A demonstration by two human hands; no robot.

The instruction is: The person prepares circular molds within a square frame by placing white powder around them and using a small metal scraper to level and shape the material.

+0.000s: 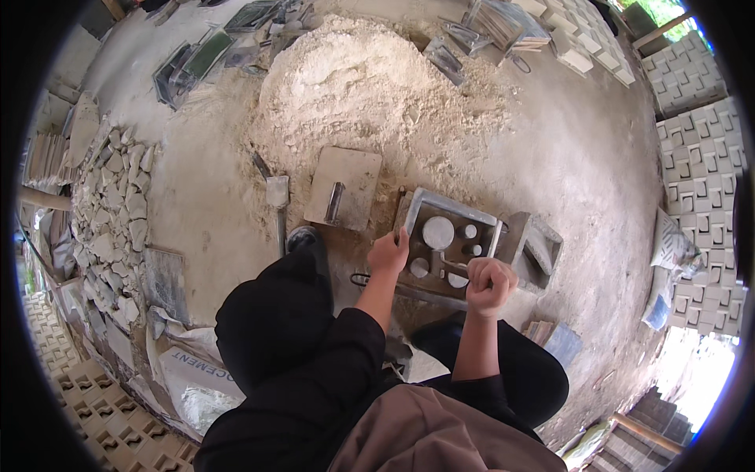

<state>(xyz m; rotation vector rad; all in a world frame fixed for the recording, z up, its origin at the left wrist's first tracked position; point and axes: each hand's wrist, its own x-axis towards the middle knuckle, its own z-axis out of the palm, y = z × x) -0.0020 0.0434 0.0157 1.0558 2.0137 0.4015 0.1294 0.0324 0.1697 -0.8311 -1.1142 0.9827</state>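
The person crouches over a floor, knees apart, in black sleeves and trousers. Between the knees and a little ahead lies the mould, a grey rectangular frame set slightly askew. Inside it stand round discs of different sizes, the largest toward the far left corner.

The left hand is at the mould's left side, its fingers bent and the thumb pointing forward along the rim; how firmly they grip cannot be told. The right hand is above the mould's near right part, its fingers curled tight into a fist about the end of a thin grey bar, which runs leftward over the discs. What the fist covers is hidden.

Just right of the mould sits a tilted grey box with an open top. To the left lies a flat square board with an upright grip on it, and beside that a mallet with a pale head. Beyond them rises a broad mound of pale powder. A heap of broken rubble is well off to the left, with a whitish sack nearer the person. Patterned pale blocks are stacked along the far right.
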